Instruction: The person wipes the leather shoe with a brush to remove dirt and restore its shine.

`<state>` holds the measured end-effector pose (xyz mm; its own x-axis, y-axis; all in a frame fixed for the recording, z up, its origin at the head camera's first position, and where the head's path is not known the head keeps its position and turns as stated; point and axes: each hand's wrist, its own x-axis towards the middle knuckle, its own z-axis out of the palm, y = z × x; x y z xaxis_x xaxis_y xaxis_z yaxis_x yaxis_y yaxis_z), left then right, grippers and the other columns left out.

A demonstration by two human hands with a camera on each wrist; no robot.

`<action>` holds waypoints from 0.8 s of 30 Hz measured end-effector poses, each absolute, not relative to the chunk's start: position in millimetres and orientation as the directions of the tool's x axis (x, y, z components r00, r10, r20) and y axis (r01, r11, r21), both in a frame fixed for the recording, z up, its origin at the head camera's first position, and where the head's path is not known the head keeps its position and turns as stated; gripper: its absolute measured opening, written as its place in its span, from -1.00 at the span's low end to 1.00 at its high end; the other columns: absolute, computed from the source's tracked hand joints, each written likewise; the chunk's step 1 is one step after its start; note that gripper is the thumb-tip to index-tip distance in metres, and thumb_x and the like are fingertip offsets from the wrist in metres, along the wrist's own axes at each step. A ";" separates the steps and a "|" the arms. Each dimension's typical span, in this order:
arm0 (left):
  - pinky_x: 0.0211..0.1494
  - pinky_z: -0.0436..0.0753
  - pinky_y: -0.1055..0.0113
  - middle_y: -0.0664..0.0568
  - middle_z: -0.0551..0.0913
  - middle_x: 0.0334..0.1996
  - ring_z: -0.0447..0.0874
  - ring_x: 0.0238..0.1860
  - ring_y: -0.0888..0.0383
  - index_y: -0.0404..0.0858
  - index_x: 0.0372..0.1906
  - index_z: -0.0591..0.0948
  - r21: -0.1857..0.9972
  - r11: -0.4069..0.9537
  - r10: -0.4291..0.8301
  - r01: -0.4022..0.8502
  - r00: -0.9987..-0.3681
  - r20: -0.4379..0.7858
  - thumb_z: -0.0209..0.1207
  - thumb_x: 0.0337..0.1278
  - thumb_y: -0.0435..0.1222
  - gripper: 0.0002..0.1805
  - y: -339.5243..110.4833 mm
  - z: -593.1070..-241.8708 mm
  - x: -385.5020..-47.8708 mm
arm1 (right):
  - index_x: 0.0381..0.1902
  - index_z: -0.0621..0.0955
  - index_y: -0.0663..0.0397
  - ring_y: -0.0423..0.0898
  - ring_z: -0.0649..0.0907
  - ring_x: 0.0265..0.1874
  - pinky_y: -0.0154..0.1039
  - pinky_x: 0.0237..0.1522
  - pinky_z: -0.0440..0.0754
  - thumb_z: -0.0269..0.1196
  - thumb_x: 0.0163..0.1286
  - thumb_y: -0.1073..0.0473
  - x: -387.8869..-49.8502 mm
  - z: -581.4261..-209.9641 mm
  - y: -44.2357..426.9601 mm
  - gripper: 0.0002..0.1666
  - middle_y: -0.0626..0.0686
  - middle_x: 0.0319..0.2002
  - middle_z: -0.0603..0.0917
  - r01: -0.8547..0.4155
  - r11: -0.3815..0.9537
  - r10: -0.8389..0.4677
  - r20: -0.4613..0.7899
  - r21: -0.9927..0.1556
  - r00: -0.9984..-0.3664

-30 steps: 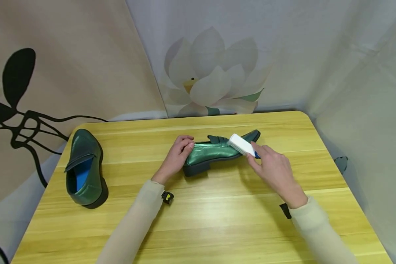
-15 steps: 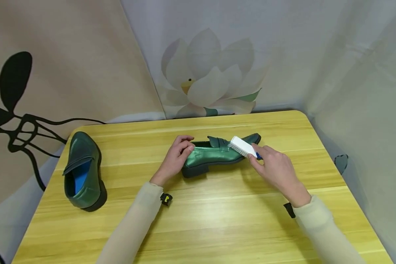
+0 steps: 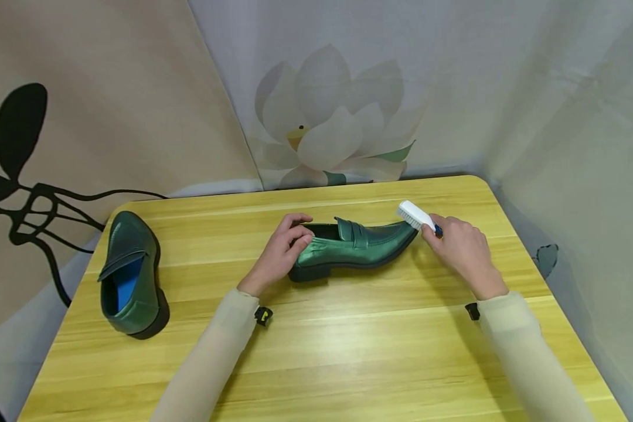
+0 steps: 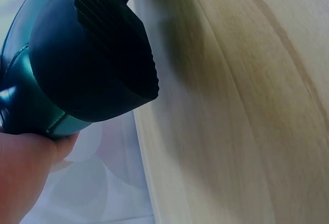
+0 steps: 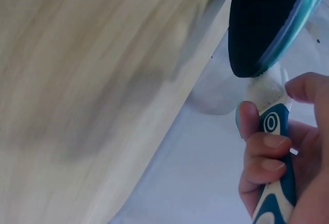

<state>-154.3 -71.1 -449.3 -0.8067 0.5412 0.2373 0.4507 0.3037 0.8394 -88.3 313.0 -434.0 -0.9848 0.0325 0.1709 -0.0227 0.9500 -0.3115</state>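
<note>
A shiny green loafer (image 3: pixel 343 251) is held over the table with its toe toward the right. My left hand (image 3: pixel 281 249) grips it at the heel end; in the left wrist view the dark heel (image 4: pixel 92 54) fills the upper left above part of my hand (image 4: pixel 25 170). At the toe, a white-headed brush (image 3: pixel 415 215) has its bristles against the tip. My right hand (image 3: pixel 463 251) holds the brush by its handle. Fingers curl round the blue-and-white handle (image 5: pixel 280 175) in the right wrist view, just below the toe's dark sole (image 5: pixel 262 23).
The matching green loafer (image 3: pixel 132 278), with a blue insole, stands upright at the left of the wooden table (image 3: pixel 322 363). Behind the table hangs a pale cloth (image 3: pixel 453 105) printed with a flower. Another pale cloth face borders the right edge.
My right hand has moved right with the brush, from the loafer's vamp to its toe tip. The loafer has turned slightly, showing more of its opening. My left hand keeps its grip.
</note>
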 end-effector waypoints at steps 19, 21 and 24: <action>0.33 0.41 -0.12 -0.21 0.38 0.35 0.39 0.35 -0.25 -0.32 -0.19 0.68 0.791 0.306 0.569 0.530 -0.768 0.294 0.07 0.58 -0.35 -0.78 -76.1 -449.7 -154.2 | 0.26 0.63 0.28 0.10 0.57 -0.58 -0.03 -0.64 0.45 0.18 0.57 -0.05 -74.8 -441.8 323.6 -0.44 0.37 -0.20 0.73 -0.031 0.949 0.034 0.199 -0.315 -0.979; 0.33 0.41 -0.11 -0.20 0.39 0.34 0.40 0.35 -0.22 -0.32 -0.18 0.69 0.794 0.309 0.565 0.524 -0.773 0.290 0.07 0.58 -0.34 -0.78 -76.0 -449.8 -153.7 | 0.29 0.60 0.30 0.16 0.62 -0.50 0.02 -0.57 0.49 0.14 0.60 -0.08 -77.4 -443.8 329.9 -0.40 0.42 -0.12 0.72 0.018 0.937 0.074 0.148 -0.350 -0.986; 0.31 0.43 -0.09 -0.17 0.41 0.33 0.41 0.33 -0.21 -0.33 -0.16 0.69 0.807 0.307 0.545 0.504 -0.788 0.285 0.06 0.59 -0.33 -0.78 -75.6 -450.3 -153.4 | 0.33 0.57 0.30 0.17 0.64 -0.43 0.00 -0.52 0.49 0.08 0.62 -0.16 -77.6 -445.3 334.6 -0.33 0.44 -0.04 0.71 0.072 0.915 0.120 0.097 -0.397 -0.988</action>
